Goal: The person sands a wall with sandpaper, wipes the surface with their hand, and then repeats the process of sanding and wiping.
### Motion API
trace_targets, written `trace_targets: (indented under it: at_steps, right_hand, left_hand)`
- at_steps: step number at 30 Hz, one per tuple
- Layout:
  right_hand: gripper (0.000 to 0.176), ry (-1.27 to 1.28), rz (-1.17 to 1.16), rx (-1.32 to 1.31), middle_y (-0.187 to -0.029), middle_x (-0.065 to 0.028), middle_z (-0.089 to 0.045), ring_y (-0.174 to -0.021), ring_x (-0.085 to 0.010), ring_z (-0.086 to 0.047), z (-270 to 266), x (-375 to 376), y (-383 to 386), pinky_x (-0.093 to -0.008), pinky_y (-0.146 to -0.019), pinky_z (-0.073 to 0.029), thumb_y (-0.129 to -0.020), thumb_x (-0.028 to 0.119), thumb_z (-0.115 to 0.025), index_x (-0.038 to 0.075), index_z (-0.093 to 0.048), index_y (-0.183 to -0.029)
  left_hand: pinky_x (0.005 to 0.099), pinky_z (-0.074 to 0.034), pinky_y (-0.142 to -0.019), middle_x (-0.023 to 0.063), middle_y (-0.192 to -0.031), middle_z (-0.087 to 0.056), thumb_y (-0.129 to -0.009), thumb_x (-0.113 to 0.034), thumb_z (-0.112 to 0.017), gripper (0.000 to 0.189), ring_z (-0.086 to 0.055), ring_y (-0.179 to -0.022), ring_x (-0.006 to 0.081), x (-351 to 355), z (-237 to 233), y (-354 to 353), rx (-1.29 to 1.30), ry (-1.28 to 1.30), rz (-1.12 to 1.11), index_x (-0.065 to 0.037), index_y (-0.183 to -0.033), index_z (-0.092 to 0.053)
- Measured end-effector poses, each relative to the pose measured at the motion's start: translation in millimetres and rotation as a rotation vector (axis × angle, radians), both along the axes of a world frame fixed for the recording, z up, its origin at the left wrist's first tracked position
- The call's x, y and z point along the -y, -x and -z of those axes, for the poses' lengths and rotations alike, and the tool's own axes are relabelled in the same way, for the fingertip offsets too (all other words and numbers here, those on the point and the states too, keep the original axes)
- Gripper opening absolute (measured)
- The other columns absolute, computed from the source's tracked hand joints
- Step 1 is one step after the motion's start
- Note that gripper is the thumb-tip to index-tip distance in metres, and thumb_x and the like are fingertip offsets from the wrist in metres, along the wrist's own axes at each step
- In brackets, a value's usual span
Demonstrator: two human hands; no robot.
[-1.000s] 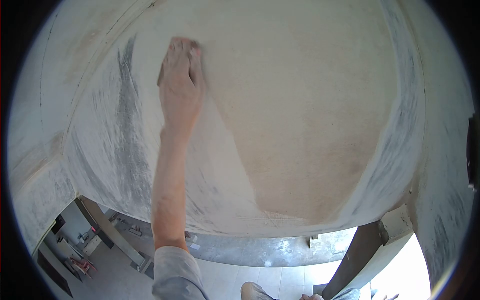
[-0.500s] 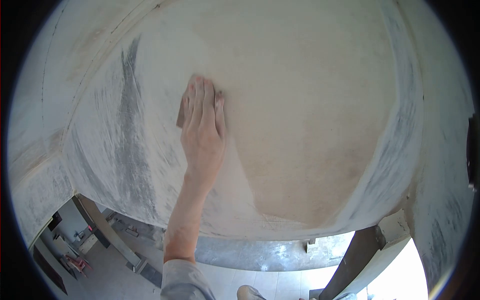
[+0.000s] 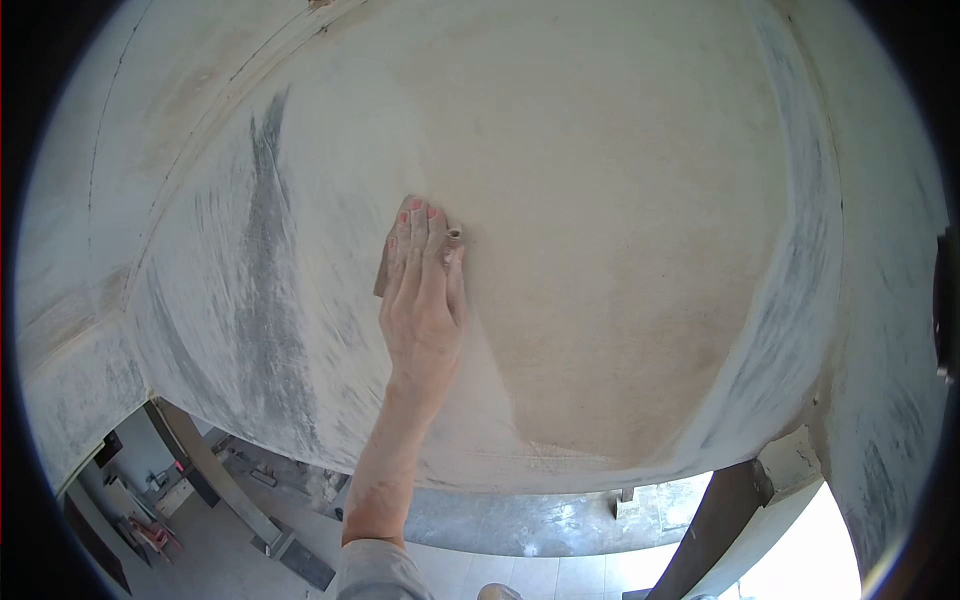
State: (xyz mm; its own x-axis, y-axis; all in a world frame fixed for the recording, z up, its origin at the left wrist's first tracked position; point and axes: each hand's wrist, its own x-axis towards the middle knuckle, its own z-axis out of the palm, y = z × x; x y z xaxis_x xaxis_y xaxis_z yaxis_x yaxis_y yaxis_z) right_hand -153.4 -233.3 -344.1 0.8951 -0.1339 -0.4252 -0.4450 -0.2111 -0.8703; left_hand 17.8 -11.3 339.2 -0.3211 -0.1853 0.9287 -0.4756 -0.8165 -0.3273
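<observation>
My left hand [image 3: 423, 315] lies against a large curved plastered surface [image 3: 620, 230], back of the hand towards me, fingers pointing up. Under its fingers is a piece of brown sandpaper [image 3: 381, 279]. One edge of the sheet sticks out on the left, and a curled end shows by the thumb; the palm hides the rest. Around the hand the plaster is whitish and streaked, with a dark grey scuffed band [image 3: 268, 270] to the left and a smoother beige area to the right. My right hand is out of view.
Below the surface's lower edge, a tiled floor [image 3: 490, 565] shows far down. A slanting pillar [image 3: 715, 540] stands at lower right, another post [image 3: 225, 480] at lower left. A red chair [image 3: 155, 535] is at lower left. Walls border both sides.
My left hand has slid down and slightly right across the plaster, with the sandpaper still under its fingers. The view has shifted slightly.
</observation>
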Motion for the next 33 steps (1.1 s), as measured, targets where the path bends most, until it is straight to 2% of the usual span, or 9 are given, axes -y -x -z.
trace_targets:
  at_steps: [2,5,8,14,17,21,24,28,33]
  right_hand:
    - [0.049,0.004,-0.003,-0.006,-0.081,-0.0105,-0.067,-0.077,-0.0226,-0.063,-0.6,1.6,1.9,-0.0347,-0.067,-0.05,-0.086,0.049,-0.06,0.003,-0.069,-0.102]
    - [0.05,0.005,-0.006,-0.019,-0.081,-0.0107,-0.067,-0.078,-0.0228,-0.063,-4.3,1.0,4.1,-0.0348,-0.067,-0.05,-0.086,0.049,-0.06,0.003,-0.069,-0.102]
    - [0.05,0.006,-0.005,-0.023,-0.081,-0.0109,-0.067,-0.078,-0.0231,-0.063,-8.3,2.4,2.6,-0.0349,-0.068,-0.05,-0.086,0.05,-0.06,0.003,-0.069,-0.101]
    - [0.051,-0.002,0.001,-0.016,-0.081,-0.0113,-0.067,-0.078,-0.0235,-0.063,-8.5,3.7,2.2,-0.0351,-0.068,-0.05,-0.085,0.051,-0.06,0.003,-0.069,-0.101]
    - [0.052,0.001,0.001,-0.014,-0.081,-0.0115,-0.067,-0.079,-0.0237,-0.063,-10.1,5.3,3.1,-0.0352,-0.069,-0.05,-0.085,0.051,-0.059,0.003,-0.069,-0.101]
    - [0.052,-0.001,0.004,-0.024,-0.081,-0.0118,-0.067,-0.079,-0.024,-0.063,-15.8,4.0,4.9,-0.0353,-0.069,-0.05,-0.085,0.052,-0.059,0.003,-0.069,-0.101]
    - [0.053,0.003,0.013,-0.02,-0.081,-0.012,-0.067,-0.079,-0.0242,-0.063,-17.0,9.6,6.4,-0.0354,-0.07,-0.05,-0.084,0.053,-0.059,0.003,-0.069,-0.1]
    - [0.053,0.004,0.011,-0.014,-0.082,-0.0123,-0.067,-0.08,-0.0245,-0.064,-11.5,7.9,6.6,-0.0355,-0.07,-0.05,-0.084,0.053,-0.059,0.003,-0.07,-0.1]
    - [0.054,0.004,0.002,-0.028,-0.082,-0.0126,-0.067,-0.08,-0.0249,-0.064,-8.0,2.1,9.5,-0.0357,-0.071,-0.05,-0.084,0.054,-0.059,0.003,-0.07,-0.1]
  left_hand:
    - [0.0449,-0.043,-0.104,0.0233,-0.128,-0.058,-0.099,-0.019,-0.05,0.034,-0.054,-0.122,0.0367,-5.1,-16.0,-3.2,0.035,-0.004,-0.014,0.008,-0.119,-0.06]
    - [0.0425,-0.045,-0.102,0.0217,-0.126,-0.06,-0.099,-0.018,-0.05,0.033,-0.055,-0.121,0.0357,-10.3,-100.8,-10.7,0.158,0.005,-0.03,0.006,-0.119,-0.06]
    - [0.0412,-0.045,-0.102,0.0218,-0.125,-0.06,-0.099,-0.017,-0.049,0.032,-0.055,-0.12,0.035,-13.2,-126.4,-0.8,0.034,-0.015,0.048,0.005,-0.12,-0.059]
    - [0.0435,-0.038,-0.109,0.0224,-0.135,-0.052,-0.102,-0.019,-0.044,0.038,-0.045,-0.131,0.037,2.6,22.3,5.9,-0.078,-0.104,-0.119,0.006,-0.131,-0.051]
    - [0.0443,-0.038,-0.109,0.0229,-0.133,-0.054,-0.102,-0.019,-0.044,0.037,-0.047,-0.13,0.0368,-3.7,-15.7,7.3,-0.025,-0.143,-0.112,0.007,-0.126,-0.056]
    - [0.0419,-0.04,-0.107,0.0235,-0.133,-0.054,-0.102,-0.024,-0.043,0.041,-0.051,-0.125,0.035,-7.2,-124.2,3.9,-0.032,-0.056,0.033,0.008,-0.125,-0.055]
    - [0.0429,-0.038,-0.108,0.0238,-0.133,-0.054,-0.102,-0.022,-0.043,0.039,-0.049,-0.128,0.0357,-0.3,-99.3,6.5,-0.015,-0.043,0.054,0.008,-0.124,-0.056]
    - [0.0425,-0.036,-0.11,0.0202,-0.139,-0.05,-0.102,-0.019,-0.044,0.04,-0.044,-0.133,0.031,7.2,21.5,4.0,-0.081,-0.11,-0.097,0.005,-0.134,-0.048]
    - [0.0427,-0.037,-0.109,0.0206,-0.137,-0.051,-0.103,-0.021,-0.042,0.04,-0.045,-0.131,0.0333,-0.2,-68.3,2.9,0.022,-0.12,-0.112,0.005,-0.132,-0.05]
